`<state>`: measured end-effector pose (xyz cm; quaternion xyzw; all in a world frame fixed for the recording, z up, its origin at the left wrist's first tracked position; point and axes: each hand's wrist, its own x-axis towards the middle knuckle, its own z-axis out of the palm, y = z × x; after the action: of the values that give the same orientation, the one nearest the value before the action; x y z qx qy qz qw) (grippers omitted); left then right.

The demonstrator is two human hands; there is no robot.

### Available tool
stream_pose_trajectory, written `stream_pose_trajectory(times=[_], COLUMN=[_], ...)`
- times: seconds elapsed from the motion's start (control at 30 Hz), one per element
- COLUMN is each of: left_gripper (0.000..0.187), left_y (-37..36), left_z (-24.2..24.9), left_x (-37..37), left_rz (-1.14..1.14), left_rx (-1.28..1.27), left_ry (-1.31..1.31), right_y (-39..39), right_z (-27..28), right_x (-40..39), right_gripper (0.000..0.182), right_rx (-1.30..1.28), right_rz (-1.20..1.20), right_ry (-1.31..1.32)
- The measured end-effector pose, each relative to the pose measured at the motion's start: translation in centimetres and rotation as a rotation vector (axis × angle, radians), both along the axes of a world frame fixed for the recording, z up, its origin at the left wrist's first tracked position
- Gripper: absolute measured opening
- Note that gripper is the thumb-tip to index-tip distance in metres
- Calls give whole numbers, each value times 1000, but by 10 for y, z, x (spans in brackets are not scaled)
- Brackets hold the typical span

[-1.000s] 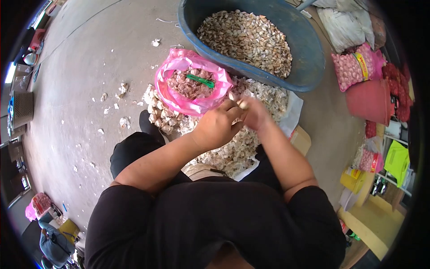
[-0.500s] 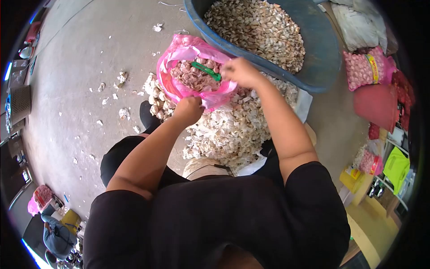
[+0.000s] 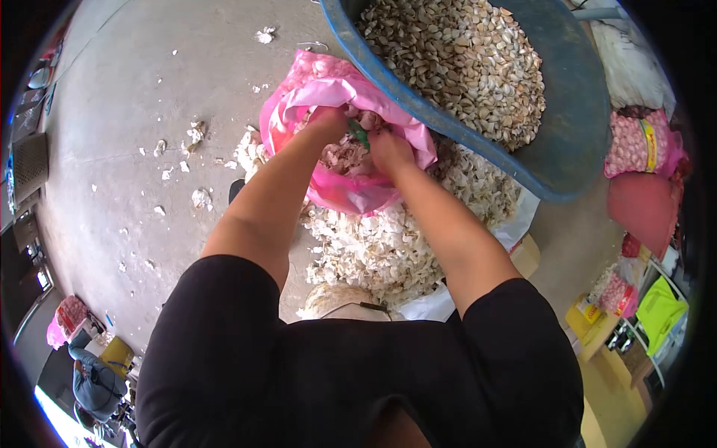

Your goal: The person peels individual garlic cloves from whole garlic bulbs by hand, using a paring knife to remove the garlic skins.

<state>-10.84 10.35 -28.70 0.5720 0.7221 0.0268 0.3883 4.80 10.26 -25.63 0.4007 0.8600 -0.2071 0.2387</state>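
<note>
A pink mesh bag (image 3: 340, 196) of garlic stands before me with its mouth spread wide. Garlic bulbs (image 3: 367, 119) and loose skins (image 3: 347, 158) show inside. My left hand (image 3: 328, 123) reaches in past the far left rim, its fingers hidden among the contents. On the right side of the opening, my right hand (image 3: 390, 151) is also in the bag, with its fingertips mostly out of sight. Between the hands lies a narrow green plastic object (image 3: 359, 134), partly covered, right by the right fingers.
A blue tub (image 3: 575, 134) of separated garlic cloves (image 3: 478, 67) stands at the upper right, its rim close to the bag. Garlic skins (image 3: 373, 250) are heaped below the bag. Filled garlic sacks (image 3: 635, 142) and a red container (image 3: 642, 205) line the right. Another person (image 3: 97, 384) is at lower left.
Both hands have moved from the bag's rim down into its opening. The green object is now partly covered. The view has shifted, and the bag's mouth sits further right.
</note>
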Motion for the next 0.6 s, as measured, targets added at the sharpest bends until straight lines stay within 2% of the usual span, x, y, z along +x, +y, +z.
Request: stream_pose_trajectory(times=[0.03,0.13,0.17,0.2,0.27,0.33,0.4,0.47,0.5,0.53,0.57,0.6], left_gripper=[23,25,30,30,30,30,29,29,30,32,35,35], left_y=[4,3,9,9,7,0,-2,-6,-10,-13,-14,-13], left_z=[15,-55,-17,-32,-72,-78,-78,-76,-63,-36,-14,0], left_x=[6,9,9,12,14,12,8,2,-1,-3,-6,-8], left_rz=[111,-22,-140,-103,-25,-62,-104,-144,-160,-178,-197,-284], left_rx=[26,264,61,81,123,134,154,175,144,113,82,-75], left_ry=[-34,27,-42,-126,-286,-208,-123,-28,-11,6,25,34], right_y=[-3,-15,-18,-17,8,34,37,28,18,2,0,-2], right_z=[6,47,69,94,148,187,207,192,176,150,129,78], right_x=[2,9,13,17,32,40,41,35,28,18,0,-11], right_gripper=[18,10,6,5,6,20,18,17,17,17,22,24], right_rx=[43,90,92,93,299,472,596,619,406,191,-98,0], right_rz=[-47,71,64,58,57,-394,-378,-95,92,74,88,34], right_ry=[66,273,424,575,783,807,795,953,1037,855,383,338])
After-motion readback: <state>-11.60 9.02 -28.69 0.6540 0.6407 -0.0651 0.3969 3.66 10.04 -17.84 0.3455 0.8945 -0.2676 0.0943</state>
